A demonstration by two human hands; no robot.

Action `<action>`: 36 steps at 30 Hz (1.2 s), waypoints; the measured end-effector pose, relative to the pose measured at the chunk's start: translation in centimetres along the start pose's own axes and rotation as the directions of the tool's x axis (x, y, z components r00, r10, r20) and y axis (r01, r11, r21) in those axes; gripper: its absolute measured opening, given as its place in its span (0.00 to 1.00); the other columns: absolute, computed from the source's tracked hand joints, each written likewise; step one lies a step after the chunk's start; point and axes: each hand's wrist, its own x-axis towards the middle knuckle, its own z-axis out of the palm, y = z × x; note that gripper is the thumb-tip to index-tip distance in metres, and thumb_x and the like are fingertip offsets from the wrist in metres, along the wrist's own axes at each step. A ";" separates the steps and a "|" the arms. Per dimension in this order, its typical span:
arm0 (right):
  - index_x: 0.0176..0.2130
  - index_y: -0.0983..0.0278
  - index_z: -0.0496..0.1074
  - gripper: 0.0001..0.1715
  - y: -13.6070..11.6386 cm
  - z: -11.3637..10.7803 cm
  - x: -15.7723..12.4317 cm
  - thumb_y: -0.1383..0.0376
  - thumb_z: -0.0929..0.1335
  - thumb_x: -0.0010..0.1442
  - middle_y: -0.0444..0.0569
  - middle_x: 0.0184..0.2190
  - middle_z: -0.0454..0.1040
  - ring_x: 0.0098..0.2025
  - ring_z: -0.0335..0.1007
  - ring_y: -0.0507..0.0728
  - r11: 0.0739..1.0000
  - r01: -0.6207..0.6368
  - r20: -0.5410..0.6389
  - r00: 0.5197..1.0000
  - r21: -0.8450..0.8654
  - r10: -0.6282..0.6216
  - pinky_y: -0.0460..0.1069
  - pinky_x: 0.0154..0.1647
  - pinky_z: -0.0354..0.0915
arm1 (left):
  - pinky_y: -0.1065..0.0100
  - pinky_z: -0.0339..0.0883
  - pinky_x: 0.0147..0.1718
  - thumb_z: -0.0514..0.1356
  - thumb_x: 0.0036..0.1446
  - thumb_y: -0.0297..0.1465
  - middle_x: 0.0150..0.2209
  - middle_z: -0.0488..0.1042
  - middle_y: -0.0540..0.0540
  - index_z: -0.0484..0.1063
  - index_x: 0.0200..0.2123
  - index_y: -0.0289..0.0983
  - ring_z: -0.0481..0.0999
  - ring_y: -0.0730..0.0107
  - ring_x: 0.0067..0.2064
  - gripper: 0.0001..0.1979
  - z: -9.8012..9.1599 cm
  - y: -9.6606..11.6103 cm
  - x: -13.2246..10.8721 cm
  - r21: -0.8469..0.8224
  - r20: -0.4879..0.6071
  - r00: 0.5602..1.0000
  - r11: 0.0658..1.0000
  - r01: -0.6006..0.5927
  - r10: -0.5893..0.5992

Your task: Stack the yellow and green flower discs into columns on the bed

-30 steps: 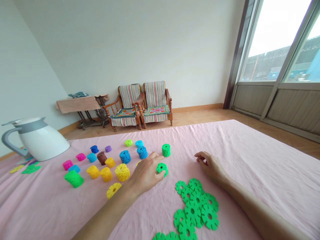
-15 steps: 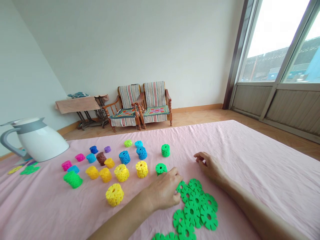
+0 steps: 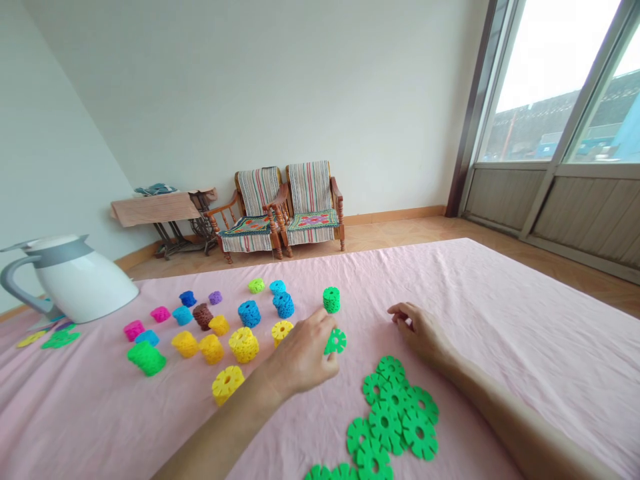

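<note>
My left hand (image 3: 306,353) pinches a green flower-shaped disc (image 3: 339,341) at its edge, tilted so its face and centre hole show. The short green stack seen there before is hidden by that hand. Just beyond stands another green stack (image 3: 331,300) of such discs. A yellow stack (image 3: 281,329) is partly covered by the left hand. To the right, my right hand (image 3: 423,333) rests on the cloth, holding nothing, its fingers loosely bent and thumb apart. Between my forearms lies an overlapping spread of loose green discs (image 3: 385,424).
Stacks in yellow (image 3: 244,345), blue (image 3: 249,314), brown (image 3: 203,317), pink (image 3: 134,331) and green (image 3: 147,359) stand on the left of the pink cloth (image 3: 530,320). A white jug (image 3: 83,283) is at the far left, with a few flat discs (image 3: 60,337) beside it.
My left hand has moved left and away from me, carrying a green disc from the loose spread towards the green stacks. The right hand has stayed put.
</note>
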 end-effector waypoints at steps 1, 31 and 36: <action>0.38 0.63 0.71 0.14 0.0 0.0 0.0 0.69 0.60 0.54 0.48 0.31 0.74 0.32 0.70 0.55 1.000 -0.001 -0.001 1.000 -0.003 0.001 0.49 0.32 0.64 | 0.67 0.64 0.37 0.54 0.44 0.23 0.37 0.68 0.46 0.66 0.33 0.38 0.71 0.63 0.40 0.10 -0.4 -0.6 0.1 -0.003 -0.017 1.000 1.000 0.007 -0.007; 0.38 0.63 0.71 0.16 -0.3 -0.2 -0.1 0.72 0.60 0.52 0.47 0.31 0.73 0.33 0.69 0.55 1.000 0.006 0.007 1.000 -0.007 -0.006 0.49 0.33 0.64 | 0.63 0.63 0.46 0.69 0.47 0.35 0.45 0.69 0.48 0.67 0.42 0.40 0.67 0.61 0.46 0.20 0.5 2.2 -6.6 -0.245 0.279 0.927 0.952 -0.183 0.250; 0.37 0.64 0.73 0.15 -1.8 -1.2 -0.3 0.72 0.61 0.52 0.47 0.29 0.73 0.31 0.69 0.54 1.000 0.013 0.045 0.999 0.006 -0.013 0.49 0.32 0.65 | 0.63 0.63 0.47 0.65 0.53 0.30 0.43 0.69 0.48 0.67 0.43 0.39 0.68 0.61 0.46 0.14 1.2 1.9 -5.0 -0.169 0.176 0.972 0.977 -0.127 0.157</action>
